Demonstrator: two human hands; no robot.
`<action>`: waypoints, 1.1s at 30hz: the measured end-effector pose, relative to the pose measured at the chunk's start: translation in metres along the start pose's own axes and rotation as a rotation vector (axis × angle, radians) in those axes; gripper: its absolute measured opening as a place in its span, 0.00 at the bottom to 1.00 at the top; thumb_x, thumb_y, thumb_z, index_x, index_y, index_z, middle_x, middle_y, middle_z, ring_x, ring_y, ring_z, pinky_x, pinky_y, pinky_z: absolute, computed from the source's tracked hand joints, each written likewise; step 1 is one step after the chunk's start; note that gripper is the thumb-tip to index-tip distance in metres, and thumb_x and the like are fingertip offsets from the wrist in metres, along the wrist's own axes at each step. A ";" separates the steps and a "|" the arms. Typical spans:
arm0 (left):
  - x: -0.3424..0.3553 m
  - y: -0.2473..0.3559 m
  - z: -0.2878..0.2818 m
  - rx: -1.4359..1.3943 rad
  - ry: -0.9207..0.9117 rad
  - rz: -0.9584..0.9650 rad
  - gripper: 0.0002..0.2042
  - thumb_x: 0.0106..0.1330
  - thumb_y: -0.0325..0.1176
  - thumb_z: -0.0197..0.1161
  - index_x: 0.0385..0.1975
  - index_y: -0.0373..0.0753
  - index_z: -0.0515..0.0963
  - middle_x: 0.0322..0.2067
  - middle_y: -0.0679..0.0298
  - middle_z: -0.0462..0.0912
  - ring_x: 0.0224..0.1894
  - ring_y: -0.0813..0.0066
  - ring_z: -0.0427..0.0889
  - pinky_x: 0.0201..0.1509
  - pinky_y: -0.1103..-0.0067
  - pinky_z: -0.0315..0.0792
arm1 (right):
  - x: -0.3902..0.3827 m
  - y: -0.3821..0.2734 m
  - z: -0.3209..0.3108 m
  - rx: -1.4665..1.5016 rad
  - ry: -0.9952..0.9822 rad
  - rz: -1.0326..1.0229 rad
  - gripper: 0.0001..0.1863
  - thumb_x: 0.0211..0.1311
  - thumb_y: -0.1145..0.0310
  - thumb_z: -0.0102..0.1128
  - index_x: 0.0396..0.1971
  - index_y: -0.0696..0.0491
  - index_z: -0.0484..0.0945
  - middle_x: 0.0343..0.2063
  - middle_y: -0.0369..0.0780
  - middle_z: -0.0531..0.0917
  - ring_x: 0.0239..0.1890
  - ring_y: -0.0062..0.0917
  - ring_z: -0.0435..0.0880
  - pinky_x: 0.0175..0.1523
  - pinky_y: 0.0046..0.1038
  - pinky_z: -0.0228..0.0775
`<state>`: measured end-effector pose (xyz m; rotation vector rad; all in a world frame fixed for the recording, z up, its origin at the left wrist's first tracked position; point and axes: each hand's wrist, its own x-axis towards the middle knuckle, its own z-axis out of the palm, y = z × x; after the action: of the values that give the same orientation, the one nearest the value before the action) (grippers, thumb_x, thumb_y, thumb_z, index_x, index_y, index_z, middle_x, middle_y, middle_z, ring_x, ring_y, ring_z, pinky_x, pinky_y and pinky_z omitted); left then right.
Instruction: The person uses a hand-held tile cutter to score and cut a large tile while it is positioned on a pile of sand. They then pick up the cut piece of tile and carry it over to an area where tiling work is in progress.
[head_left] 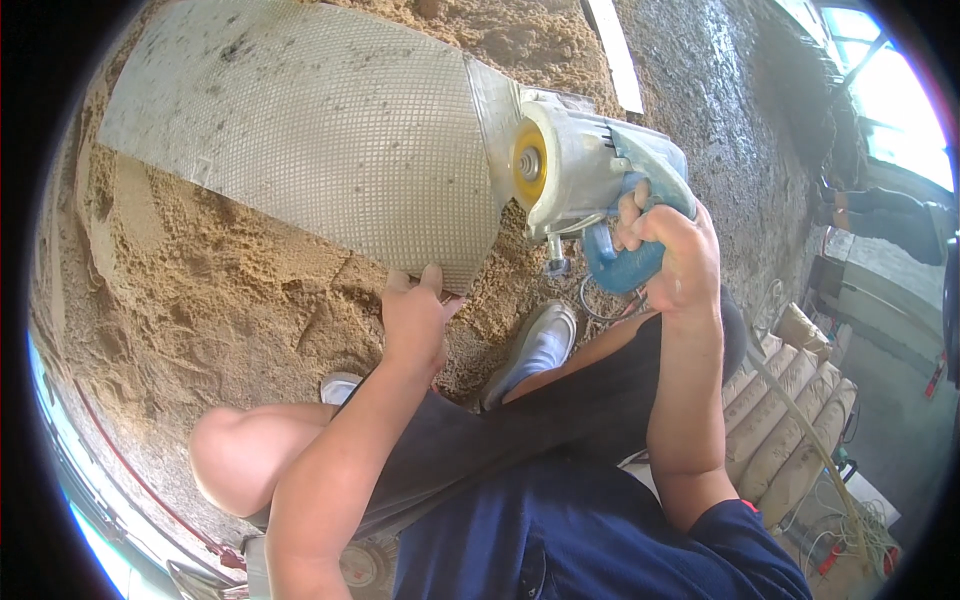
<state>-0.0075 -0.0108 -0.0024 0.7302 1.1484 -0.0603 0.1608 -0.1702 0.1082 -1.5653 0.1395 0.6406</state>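
A large grey tile (330,120) lies on the sand with its grid-patterned back facing up. My left hand (412,315) grips its near edge close to the right corner, the fingers over the top. In my right hand (672,240) is a handheld tile cutter (590,165), its blue handle wrapped by my fingers. A yellow disc with a hub shows on its left side, beside the tile's right end. The cutter's base plate meets that smoother right end. Whether the blade is spinning or touching the tile, I cannot tell.
Loose brown sand (250,250) spreads under and around the tile. A pale strip (615,55) lies beyond the cutter. Stacked filled bags (795,400) and tangled cords (850,530) are at the right. Another person's legs (885,220) show at the far right. My shoe (535,350) is close below the cutter.
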 end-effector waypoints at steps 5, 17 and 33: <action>-0.001 0.002 0.001 -0.003 -0.021 -0.009 0.15 0.75 0.31 0.50 0.57 0.31 0.64 0.56 0.52 0.74 0.55 0.60 0.77 0.58 0.63 0.73 | 0.002 -0.002 0.008 0.029 -0.029 -0.011 0.09 0.42 0.79 0.50 0.28 0.57 0.73 0.22 0.38 0.72 0.24 0.22 0.68 0.34 0.25 0.61; 0.003 -0.002 -0.004 -0.007 -0.060 -0.014 0.17 0.76 0.29 0.46 0.60 0.30 0.61 0.59 0.51 0.72 0.60 0.56 0.75 0.64 0.58 0.68 | 0.003 -0.003 0.013 0.024 0.024 -0.022 0.06 0.41 0.80 0.50 0.23 0.57 0.72 0.20 0.39 0.73 0.23 0.23 0.69 0.33 0.24 0.60; 0.000 0.002 -0.003 -0.022 -0.051 -0.004 0.16 0.75 0.28 0.48 0.58 0.26 0.61 0.58 0.48 0.72 0.59 0.54 0.75 0.65 0.57 0.68 | 0.007 0.001 0.019 0.051 -0.042 -0.021 0.07 0.42 0.79 0.51 0.25 0.57 0.73 0.21 0.38 0.73 0.23 0.23 0.69 0.33 0.25 0.61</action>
<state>-0.0090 -0.0081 -0.0021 0.7028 1.1002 -0.0692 0.1608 -0.1505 0.1049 -1.5011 0.1069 0.6484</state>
